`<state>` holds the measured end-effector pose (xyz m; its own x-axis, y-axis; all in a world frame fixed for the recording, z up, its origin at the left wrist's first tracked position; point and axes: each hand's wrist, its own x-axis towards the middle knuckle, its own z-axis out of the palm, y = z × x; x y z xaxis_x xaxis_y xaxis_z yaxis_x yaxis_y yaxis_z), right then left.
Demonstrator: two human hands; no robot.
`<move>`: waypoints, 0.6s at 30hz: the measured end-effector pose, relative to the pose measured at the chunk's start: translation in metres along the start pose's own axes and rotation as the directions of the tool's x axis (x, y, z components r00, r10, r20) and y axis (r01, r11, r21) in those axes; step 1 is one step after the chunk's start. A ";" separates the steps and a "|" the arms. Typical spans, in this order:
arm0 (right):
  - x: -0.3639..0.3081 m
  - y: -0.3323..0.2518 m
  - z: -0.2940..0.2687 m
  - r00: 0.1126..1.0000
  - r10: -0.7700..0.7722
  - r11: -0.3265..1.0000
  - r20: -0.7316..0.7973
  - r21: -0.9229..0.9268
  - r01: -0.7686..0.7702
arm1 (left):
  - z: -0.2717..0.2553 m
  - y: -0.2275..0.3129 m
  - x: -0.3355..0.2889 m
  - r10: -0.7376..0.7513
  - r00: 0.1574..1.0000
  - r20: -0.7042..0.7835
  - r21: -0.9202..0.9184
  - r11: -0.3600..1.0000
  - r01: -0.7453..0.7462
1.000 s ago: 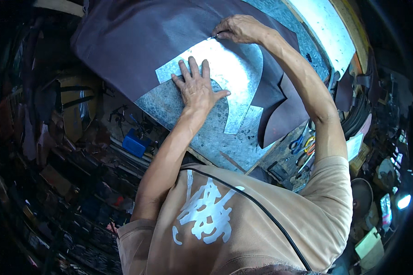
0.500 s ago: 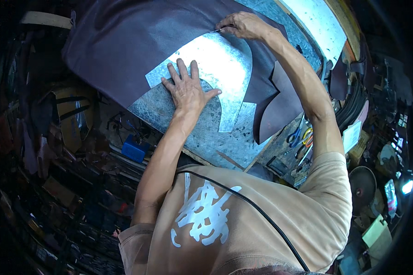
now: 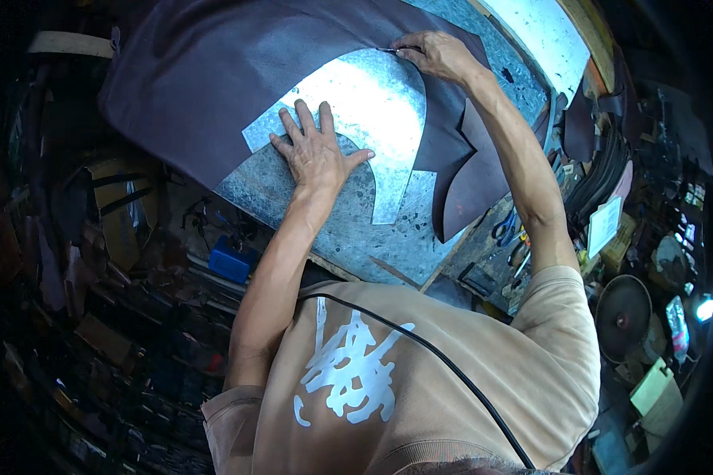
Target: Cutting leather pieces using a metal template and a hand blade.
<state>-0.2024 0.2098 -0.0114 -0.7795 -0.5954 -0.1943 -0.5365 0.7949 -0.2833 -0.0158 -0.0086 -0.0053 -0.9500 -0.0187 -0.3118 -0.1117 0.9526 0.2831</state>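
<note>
Cluttered workshop, grey worktop [image 3: 285,214] — and a shiny curved metal template [image 3: 364,91] lies flat on it, dark brown leather [image 3: 206,71] along its upper edge. The left hand [image 3: 314,157] rests on the template, fingers splayed, gripping nothing — the right hand [image 3: 434,55] pinches a slim tool [image 3: 386,51] right at that edge.
</note>
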 end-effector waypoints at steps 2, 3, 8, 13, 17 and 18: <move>-0.009 0.000 0.001 0.999 0.033 0.999 -0.010 -0.010 -0.033 | 0.000 0.000 0.000 0.001 1.000 0.006 0.004 1.000 -0.001; -0.012 0.001 0.001 0.999 0.039 0.999 -0.028 0.003 -0.039 | 0.000 0.000 0.000 0.004 1.000 0.007 0.004 1.000 -0.004; -0.027 0.003 0.001 0.993 0.112 0.993 -0.040 0.042 -0.111 | 0.000 -0.001 0.001 0.002 1.000 0.007 0.003 1.000 -0.002; -0.046 0.004 0.012 0.964 0.259 0.950 -0.052 0.195 -0.245 | 0.001 -0.001 0.002 -0.001 1.000 0.010 0.026 1.000 0.001; -0.066 -0.023 0.002 0.939 0.332 0.919 -0.094 0.259 -0.299 | 0.003 -0.002 0.002 -0.010 1.000 0.005 0.031 0.999 0.009; -0.071 -0.023 0.005 0.936 0.338 0.917 -0.096 0.258 -0.305 | 0.004 -0.001 0.003 -0.002 1.000 0.006 0.031 1.000 0.002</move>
<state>-0.1332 0.2329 0.0043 -0.9422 -0.2773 -0.1881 -0.1708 0.8804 -0.4425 -0.0172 -0.0082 -0.0097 -0.9478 -0.0190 -0.3183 -0.1048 0.9614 0.2545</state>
